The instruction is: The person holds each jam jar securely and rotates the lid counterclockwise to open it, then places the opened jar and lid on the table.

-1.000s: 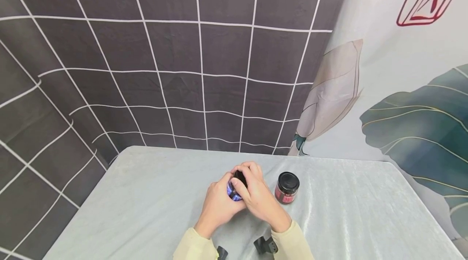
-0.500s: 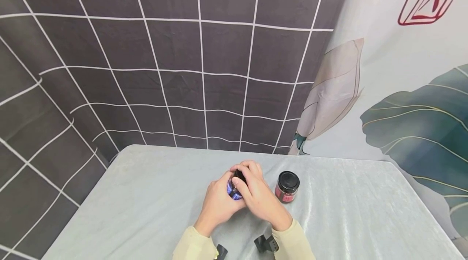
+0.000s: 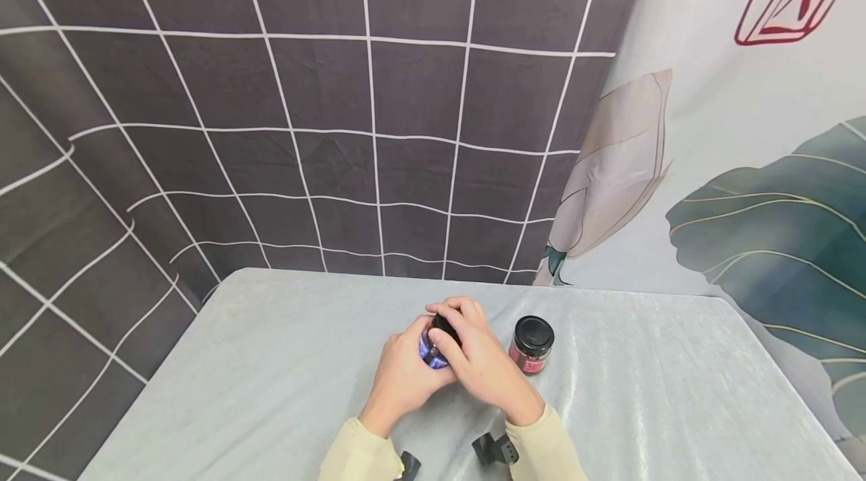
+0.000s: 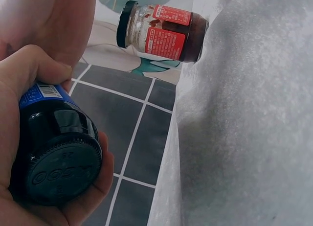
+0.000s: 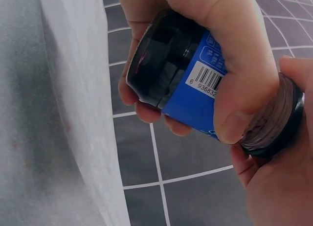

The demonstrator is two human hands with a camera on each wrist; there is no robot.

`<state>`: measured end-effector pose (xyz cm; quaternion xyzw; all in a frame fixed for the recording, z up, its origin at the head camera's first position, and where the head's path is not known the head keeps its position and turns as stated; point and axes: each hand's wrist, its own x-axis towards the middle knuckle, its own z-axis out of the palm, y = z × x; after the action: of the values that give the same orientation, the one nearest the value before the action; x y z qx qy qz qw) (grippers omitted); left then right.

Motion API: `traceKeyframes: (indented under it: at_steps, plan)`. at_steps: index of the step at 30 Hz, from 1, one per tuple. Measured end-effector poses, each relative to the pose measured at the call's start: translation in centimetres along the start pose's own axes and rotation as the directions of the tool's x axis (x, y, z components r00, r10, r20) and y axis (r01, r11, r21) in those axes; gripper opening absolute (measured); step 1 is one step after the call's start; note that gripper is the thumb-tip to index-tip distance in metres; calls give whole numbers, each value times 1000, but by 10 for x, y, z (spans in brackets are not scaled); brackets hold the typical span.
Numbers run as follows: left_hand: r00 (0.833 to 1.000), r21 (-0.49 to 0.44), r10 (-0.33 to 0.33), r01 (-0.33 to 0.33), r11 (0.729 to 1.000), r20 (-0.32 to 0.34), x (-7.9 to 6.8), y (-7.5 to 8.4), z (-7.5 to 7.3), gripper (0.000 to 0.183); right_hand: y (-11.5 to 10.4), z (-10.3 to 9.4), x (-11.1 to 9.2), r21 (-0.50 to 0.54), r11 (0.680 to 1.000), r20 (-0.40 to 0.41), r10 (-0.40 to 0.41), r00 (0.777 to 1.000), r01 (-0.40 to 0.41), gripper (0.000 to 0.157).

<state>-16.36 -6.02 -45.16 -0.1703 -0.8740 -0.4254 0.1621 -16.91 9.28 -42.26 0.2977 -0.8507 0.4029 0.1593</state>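
A glass jar with a blue label (image 3: pixel 431 353) is held above the table between both hands. My left hand (image 3: pixel 399 382) wraps round its body; the thumb lies across the blue label (image 5: pixel 195 96) in the right wrist view. My right hand (image 3: pixel 485 370) grips the black lid (image 3: pixel 444 326) from above. In the right wrist view the lid's dark rim (image 5: pixel 286 133) sits at that hand's fingers. The jar's embossed base (image 4: pixel 63 172) faces the left wrist camera. A second jar with a red label and black lid (image 3: pixel 532 346) stands upright right of my right hand.
A pale grey cloth covers the table (image 3: pixel 271 361). Behind it hangs a dark curtain with white grid lines (image 3: pixel 325 105), and a leaf-printed white curtain (image 3: pixel 710 105) hangs at the right. Black wrist devices (image 3: pixel 494 449) sit at the cuffs.
Both hands keep nearly the same place on the blue-labelled jar. The right wrist has shifted very slightly to the right. The red-labelled jar stands where it was.
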Motion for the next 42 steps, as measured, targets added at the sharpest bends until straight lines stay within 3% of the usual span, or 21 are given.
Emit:
traceKeyframes:
  at_steps: [25,42]
  plan:
    - [1000,-11,-9,9,1000,-4,0,-2,0,46,1,-3,0,-23,999,4,-39,999,39,35]
    - [1000,-20,-28,28,999,-3,0,-2,-1,44,-1,-5,0,-4,1000,20,-16,1000,16,34]
